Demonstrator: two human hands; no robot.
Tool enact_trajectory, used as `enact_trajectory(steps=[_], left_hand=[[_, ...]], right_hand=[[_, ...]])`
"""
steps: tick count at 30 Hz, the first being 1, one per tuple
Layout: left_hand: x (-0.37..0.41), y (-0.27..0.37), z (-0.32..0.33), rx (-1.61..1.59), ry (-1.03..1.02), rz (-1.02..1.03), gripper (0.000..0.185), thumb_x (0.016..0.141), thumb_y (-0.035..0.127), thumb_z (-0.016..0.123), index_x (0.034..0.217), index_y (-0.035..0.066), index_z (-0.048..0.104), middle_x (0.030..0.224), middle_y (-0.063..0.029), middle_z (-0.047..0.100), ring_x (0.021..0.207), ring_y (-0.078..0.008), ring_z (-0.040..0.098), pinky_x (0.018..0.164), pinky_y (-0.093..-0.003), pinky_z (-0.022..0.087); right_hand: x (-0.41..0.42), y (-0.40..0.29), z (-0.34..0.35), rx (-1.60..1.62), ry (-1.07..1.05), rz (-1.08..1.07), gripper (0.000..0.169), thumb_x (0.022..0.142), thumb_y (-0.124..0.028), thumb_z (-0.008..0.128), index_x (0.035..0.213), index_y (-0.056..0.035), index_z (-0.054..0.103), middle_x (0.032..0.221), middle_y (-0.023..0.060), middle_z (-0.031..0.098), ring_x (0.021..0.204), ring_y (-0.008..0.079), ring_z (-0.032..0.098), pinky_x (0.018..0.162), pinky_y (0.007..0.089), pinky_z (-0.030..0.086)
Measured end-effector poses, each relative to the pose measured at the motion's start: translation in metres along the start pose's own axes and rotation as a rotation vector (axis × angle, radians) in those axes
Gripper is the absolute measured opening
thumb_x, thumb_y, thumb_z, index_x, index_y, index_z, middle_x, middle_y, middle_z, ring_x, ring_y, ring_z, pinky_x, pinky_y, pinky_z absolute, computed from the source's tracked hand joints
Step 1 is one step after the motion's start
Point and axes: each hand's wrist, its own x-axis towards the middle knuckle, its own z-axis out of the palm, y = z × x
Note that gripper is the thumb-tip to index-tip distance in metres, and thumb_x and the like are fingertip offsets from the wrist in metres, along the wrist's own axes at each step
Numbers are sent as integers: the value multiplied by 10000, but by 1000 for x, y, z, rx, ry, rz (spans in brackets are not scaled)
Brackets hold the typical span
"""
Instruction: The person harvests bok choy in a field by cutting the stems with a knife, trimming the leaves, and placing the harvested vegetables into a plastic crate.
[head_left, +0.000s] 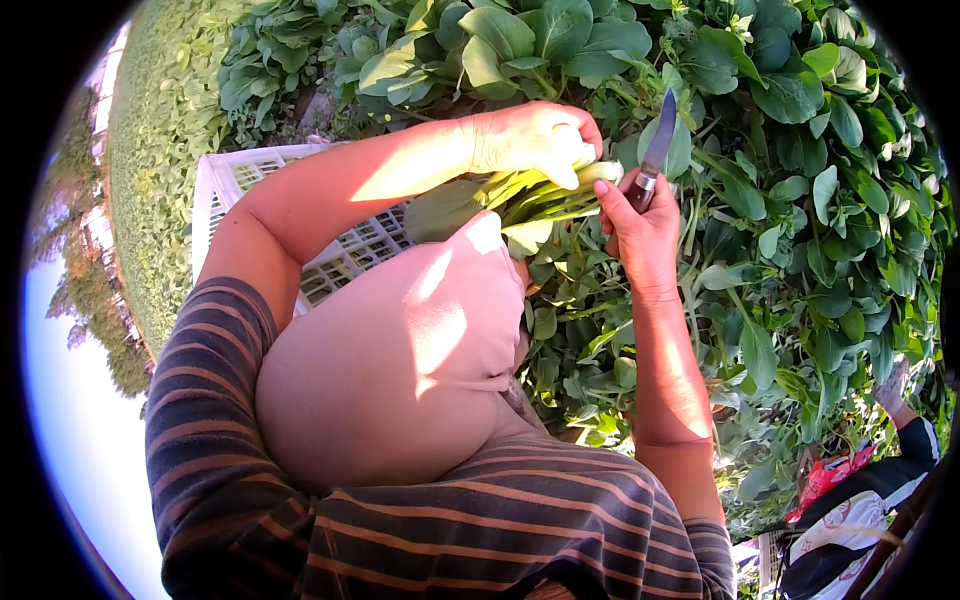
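Observation:
My left hand (544, 142) grips a bunch of leafy greens (517, 199) near its pale stem end, above my bent knee. The stems run down and left from the fingers, with a broad dark leaf hanging over a white crate. My right hand (637, 217) is closed round the dark handle of a small knife (660, 139). The knife's blade points up, away from the bunch. My right thumb is close to the cut-looking base of the stems; whether it touches them I cannot tell.
A white slatted plastic crate (356, 251) stands left of my knee, partly hidden by my left arm. Dense leafy green plants (787, 195) grow in front and to the right. At the lower right is another person (862, 495) in dark and white clothes, one hand among the plants, beside something red.

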Motion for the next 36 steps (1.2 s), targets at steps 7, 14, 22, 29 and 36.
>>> enact_trajectory(steps=[7, 14, 22, 29, 36], left_hand=[[-3, 1, -3, 199, -168, -96, 389, 624, 80, 668, 989, 45, 541, 811, 10, 521, 747, -73, 484, 674, -218, 425], [14, 14, -21, 847, -172, -182, 209, 801, 196, 563, 899, 13, 587, 842, -130, 589, 749, -265, 566, 637, -356, 459], [24, -20, -43, 1188, 176, -243, 367, 724, 101, 552, 1053, -60, 531, 866, -155, 624, 775, -247, 625, 685, -313, 511], [8, -33, -46, 665, 413, -304, 404, 652, 146, 616, 992, -65, 563, 864, -186, 626, 714, -281, 626, 663, -309, 505], [-5, -87, -62, 832, 514, -275, 444, 647, 172, 647, 1068, 111, 523, 869, -120, 612, 680, -222, 589, 659, -306, 477]], right_hand=[[-3, 24, -19, 160, -217, 194, 165, 759, -33, 624, 780, -58, 462, 606, -4, 500, 493, 58, 446, 455, 204, 360], [7, 33, -27, -176, -159, 112, 81, 758, -9, 549, 784, -53, 486, 621, -52, 430, 547, 36, 359, 504, 195, 323], [17, 31, -15, -717, -202, 49, 302, 832, -266, 569, 865, 22, 484, 725, 204, 583, 665, 363, 561, 630, 408, 444], [76, 61, 3, -884, -65, -104, 340, 880, -305, 447, 971, 17, 507, 849, 260, 599, 812, 437, 565, 725, 480, 446], [135, 94, 2, -1013, -246, -162, 354, 836, -311, 418, 943, -11, 574, 945, 225, 603, 892, 419, 552, 790, 454, 447]])
